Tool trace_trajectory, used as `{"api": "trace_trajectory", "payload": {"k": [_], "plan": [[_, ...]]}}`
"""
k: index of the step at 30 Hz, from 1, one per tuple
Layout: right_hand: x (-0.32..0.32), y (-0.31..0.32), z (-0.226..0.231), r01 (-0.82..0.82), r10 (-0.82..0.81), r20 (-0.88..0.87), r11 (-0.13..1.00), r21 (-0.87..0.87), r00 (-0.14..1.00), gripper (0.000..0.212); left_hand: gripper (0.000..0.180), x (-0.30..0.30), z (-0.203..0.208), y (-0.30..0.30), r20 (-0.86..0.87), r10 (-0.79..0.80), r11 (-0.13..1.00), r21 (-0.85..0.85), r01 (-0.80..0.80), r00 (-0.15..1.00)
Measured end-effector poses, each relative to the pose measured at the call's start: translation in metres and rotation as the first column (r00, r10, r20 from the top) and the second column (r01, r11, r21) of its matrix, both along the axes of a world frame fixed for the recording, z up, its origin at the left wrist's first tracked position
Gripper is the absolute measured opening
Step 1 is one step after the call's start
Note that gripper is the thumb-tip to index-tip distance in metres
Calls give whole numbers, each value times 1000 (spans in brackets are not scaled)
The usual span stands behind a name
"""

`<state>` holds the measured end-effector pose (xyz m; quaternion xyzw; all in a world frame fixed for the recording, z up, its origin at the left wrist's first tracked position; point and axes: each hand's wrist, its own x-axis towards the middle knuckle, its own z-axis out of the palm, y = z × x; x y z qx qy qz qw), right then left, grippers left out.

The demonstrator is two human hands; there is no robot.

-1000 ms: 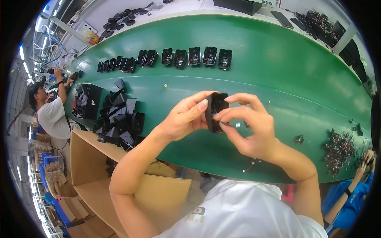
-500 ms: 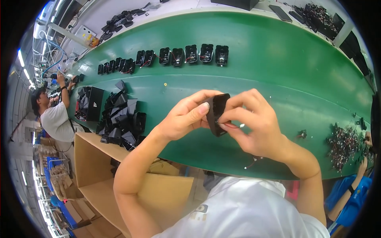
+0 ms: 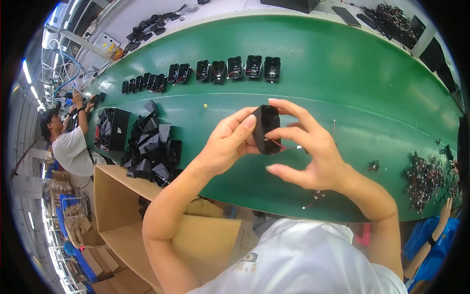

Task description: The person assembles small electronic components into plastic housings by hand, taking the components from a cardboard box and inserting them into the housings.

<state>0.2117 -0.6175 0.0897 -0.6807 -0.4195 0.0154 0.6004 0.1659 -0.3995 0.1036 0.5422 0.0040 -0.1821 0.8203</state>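
My left hand [image 3: 231, 138] grips a black plastic housing [image 3: 270, 121] by its side, thumb along the near edge, its hollow side turned to the right. A thin red wire [image 3: 284, 146] with a small white connector trails out of the housing's lower part. My right hand [image 3: 313, 154] is open beside it, thumb and fingers spread. One fingertip reaches into or just in front of the hollow; whether it touches the inside I cannot tell. Farther back on the green table [image 3: 313, 39] stands a row of similar housings [image 3: 235, 67], several with red wires.
Left of me lie a heap of black housings [image 3: 149, 142] and a black box [image 3: 115, 128] of parts. Below them stands an open cardboard box [image 3: 117, 196]. A pile of wired parts [image 3: 423, 181] lies at the right. One person [image 3: 71, 142] works far left; another's arm [image 3: 438, 225] shows at right.
My right thumb and fingers have spread apart from their pinch at the wire. The housing has moved slightly up and turned, showing more of its hollow side.
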Motion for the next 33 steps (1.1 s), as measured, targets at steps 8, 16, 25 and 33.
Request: {"api": "trace_trajectory", "payload": {"k": [8,16,25,33], "plan": [[20,8,-35,-143,194,-280,971,191,940,24,40,2,-2,-4,-46,135,978,167,-125,990],[15,4,-26,-162,344,-710,936,313,615,13,53,2,7,-5,-21,133,721,688,-82,991],[1,3,-34,-127,320,-766,945,302,558,22,61,-2,6,-12,122,115,652,740,-167,986],[15,7,-23,-131,388,-865,922,365,318,37,65,3,5,4,342,-68,218,922,-320,937]]}}
